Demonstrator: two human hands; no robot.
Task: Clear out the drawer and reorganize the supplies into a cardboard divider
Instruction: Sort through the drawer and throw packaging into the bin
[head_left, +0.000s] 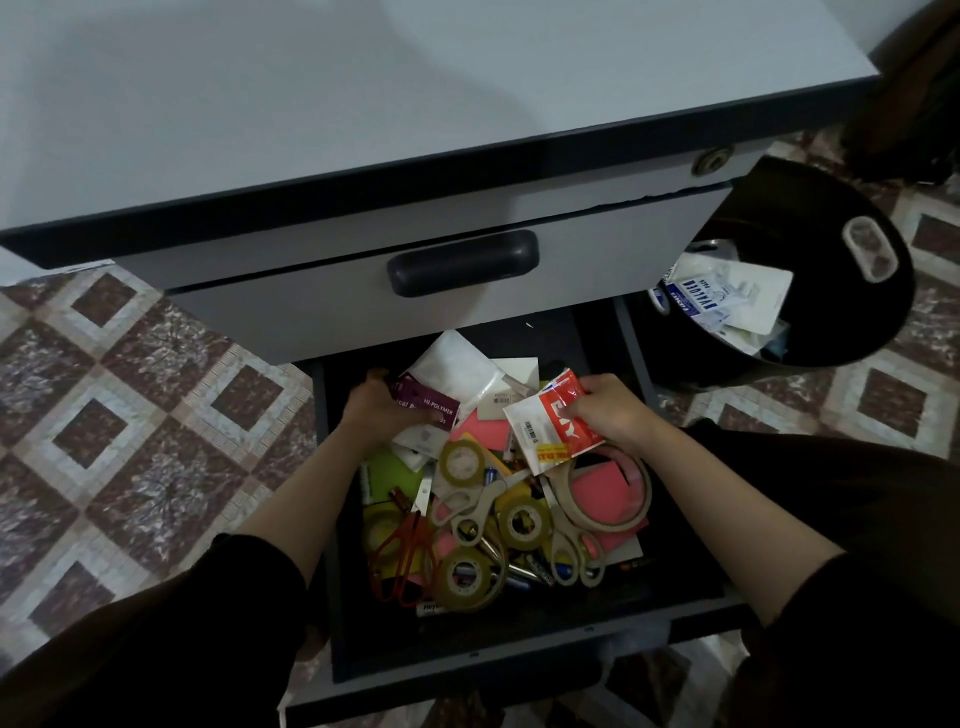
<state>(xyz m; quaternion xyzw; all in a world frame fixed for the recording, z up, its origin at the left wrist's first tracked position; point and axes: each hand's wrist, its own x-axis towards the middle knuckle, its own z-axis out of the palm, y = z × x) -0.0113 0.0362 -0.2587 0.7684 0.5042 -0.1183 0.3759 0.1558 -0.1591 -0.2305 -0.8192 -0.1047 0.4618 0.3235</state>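
An open dark drawer (675, 592) is pulled out below me, packed with supplies: tape rolls (462, 462), red-handled scissors (402, 551), grey scissors (475, 506), pink notes (597, 491), batteries and white packets (457, 366). My left hand (371, 408) reaches into the back left of the drawer and grips a maroon packet (428, 405) marked HI-POLYMER. My right hand (610, 408) holds a red and white packet (553, 423) lifted a little above the pile. No cardboard divider is in view.
A shut grey drawer with a dark handle (462, 262) sits above the open one, under the pale desk top (415, 78). A black bin (852, 322) with discarded white packaging (727, 296) stands at the right. Patterned floor tiles (130, 415) surround the cabinet.
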